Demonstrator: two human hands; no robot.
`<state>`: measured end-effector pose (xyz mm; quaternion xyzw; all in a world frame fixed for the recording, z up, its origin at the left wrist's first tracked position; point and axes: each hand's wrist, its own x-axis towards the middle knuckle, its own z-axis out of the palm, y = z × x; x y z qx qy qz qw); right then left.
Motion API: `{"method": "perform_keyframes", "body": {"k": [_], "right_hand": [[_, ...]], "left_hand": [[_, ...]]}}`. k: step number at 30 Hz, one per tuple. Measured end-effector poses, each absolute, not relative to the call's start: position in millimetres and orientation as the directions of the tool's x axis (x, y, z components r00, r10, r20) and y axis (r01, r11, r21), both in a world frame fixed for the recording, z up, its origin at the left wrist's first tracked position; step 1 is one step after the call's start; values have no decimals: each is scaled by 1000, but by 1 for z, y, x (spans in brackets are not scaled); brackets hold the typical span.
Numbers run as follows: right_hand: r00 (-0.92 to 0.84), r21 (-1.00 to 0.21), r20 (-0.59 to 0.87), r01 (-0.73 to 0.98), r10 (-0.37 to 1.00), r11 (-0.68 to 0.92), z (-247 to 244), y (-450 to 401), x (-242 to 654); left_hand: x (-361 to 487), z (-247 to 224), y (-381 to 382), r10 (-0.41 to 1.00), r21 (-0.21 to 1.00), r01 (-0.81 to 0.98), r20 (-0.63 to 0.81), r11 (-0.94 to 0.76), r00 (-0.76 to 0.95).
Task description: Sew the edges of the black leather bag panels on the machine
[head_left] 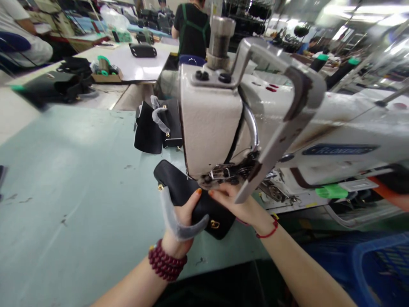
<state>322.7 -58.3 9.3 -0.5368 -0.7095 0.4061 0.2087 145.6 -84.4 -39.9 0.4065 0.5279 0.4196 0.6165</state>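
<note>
A black handbag [179, 183] with gold hardware lies tilted under the head of a white sewing machine [211, 123]. Its handle [188, 230], wrapped in pale film, loops over my left hand [187, 213]. That hand grips the near side of the bag, thumb pressed on the black surface. My right hand [236, 202] holds the bag's right part close to the needle area, with its fingertips near my left thumb. The machine's parts and the hand itself partly hide the right fingers and the far edge of the bag.
Another black bag [148, 132] with a wrapped handle sits behind, left of the machine. A grey metal bar [287, 111] arches in front of the machine. At lower right stands a blue plastic basket [361, 264]. A person [193, 32] with green straps is at the back.
</note>
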Motion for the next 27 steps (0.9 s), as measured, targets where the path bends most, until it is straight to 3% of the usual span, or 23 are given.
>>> {"method": "perform_keyframes", "body": {"k": [4,11,27], "right_hand": [[-331,-797,-164,599,929,73,7,-61,326],[-333,-801,-130,590,934,99,1,-56,327],[-275,-882,34,443,961,158,-13,-60,318]], "left_hand": [[160,-35,-88,950,922,-273,-304,274,-74],[165,-46,-83,928,936,-281,-282,211,-243],[155,-19,-63,972,925,-368,-163,92,-169]]}}
